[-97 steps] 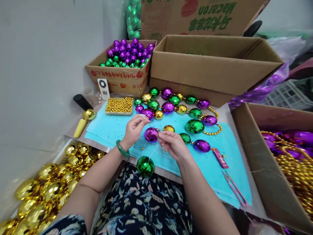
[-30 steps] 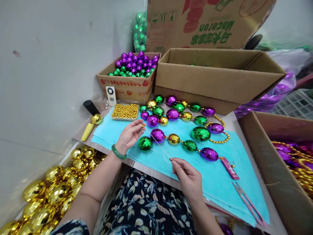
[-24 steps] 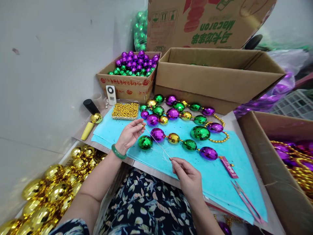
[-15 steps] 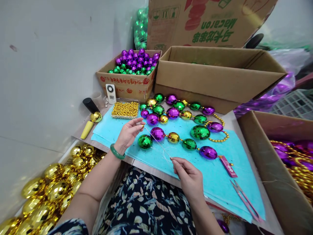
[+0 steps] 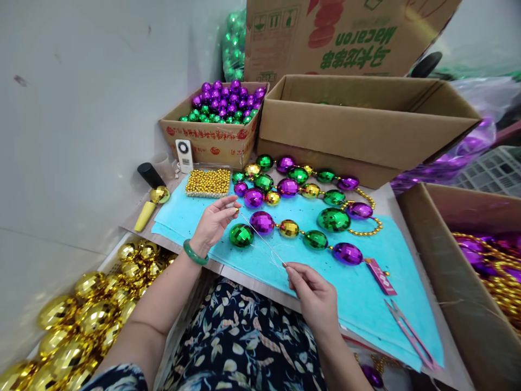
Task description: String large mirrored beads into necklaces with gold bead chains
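My left hand, with a green bangle at the wrist, pinches a small gold bead between thumb and fingertips. A long thin needle runs slantwise from that bead to my right hand, whose closed fingertips grip its lower end. Whether the needle tip sits inside the bead is too small to tell. Fine clear thread lies loosely beneath the needle. Just beyond lie a loose green faceted bead and a strand with a purple bead, a gold bead and others.
A clear tray of small gold beads stands on the blue cloth. Pink-handled snips and a pink packet lie right. Cardboard boxes line the back; large gold beads fill a container at lower left.
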`<action>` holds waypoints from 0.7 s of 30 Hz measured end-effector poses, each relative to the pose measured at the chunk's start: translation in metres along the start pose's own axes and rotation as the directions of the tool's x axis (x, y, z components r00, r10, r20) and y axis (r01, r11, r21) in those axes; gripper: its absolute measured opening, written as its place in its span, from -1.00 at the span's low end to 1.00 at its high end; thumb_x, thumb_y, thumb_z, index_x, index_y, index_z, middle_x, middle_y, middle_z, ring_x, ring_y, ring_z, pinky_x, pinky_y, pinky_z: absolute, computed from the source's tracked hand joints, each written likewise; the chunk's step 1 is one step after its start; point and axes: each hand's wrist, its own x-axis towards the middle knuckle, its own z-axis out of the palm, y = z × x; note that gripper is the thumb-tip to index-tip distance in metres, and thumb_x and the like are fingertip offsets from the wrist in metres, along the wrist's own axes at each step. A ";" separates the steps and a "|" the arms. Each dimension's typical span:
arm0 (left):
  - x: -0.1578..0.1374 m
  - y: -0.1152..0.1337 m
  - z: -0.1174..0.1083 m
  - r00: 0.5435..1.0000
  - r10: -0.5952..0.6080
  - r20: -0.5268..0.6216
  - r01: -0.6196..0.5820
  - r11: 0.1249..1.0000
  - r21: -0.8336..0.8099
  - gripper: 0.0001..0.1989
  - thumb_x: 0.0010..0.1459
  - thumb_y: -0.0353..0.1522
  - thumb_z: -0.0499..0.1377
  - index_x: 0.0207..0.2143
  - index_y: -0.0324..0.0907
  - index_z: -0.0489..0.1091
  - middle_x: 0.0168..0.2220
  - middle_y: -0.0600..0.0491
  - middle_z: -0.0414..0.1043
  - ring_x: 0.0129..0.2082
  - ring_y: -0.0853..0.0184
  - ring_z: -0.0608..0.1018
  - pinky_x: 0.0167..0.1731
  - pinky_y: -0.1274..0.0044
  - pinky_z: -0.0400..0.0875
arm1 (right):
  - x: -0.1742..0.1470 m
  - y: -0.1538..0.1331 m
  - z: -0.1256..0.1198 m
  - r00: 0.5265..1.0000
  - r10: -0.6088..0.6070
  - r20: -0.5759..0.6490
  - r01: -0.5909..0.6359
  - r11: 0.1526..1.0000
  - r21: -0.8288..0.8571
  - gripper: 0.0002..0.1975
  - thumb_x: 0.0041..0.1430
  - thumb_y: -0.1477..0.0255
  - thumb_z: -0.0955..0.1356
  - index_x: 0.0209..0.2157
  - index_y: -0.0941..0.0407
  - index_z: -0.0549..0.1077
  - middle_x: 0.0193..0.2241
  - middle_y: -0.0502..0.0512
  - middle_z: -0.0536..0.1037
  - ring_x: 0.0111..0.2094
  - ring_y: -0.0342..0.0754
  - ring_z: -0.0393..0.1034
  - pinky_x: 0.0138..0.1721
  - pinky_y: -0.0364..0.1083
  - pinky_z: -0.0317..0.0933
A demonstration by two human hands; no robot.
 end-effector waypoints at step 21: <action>0.051 0.095 -0.172 0.715 0.581 -0.389 0.557 -0.136 0.819 -0.36 -0.04 -0.13 0.25 0.04 -0.26 0.23 0.04 -0.27 0.25 0.08 -0.11 0.28 0.02 0.18 0.16 | 0.005 0.036 0.000 0.883 0.466 0.056 -0.462 0.839 0.289 -0.51 -0.37 0.13 0.54 -0.40 0.18 0.55 -0.66 0.00 0.41 -0.65 -0.25 0.15 -0.69 -0.26 -0.04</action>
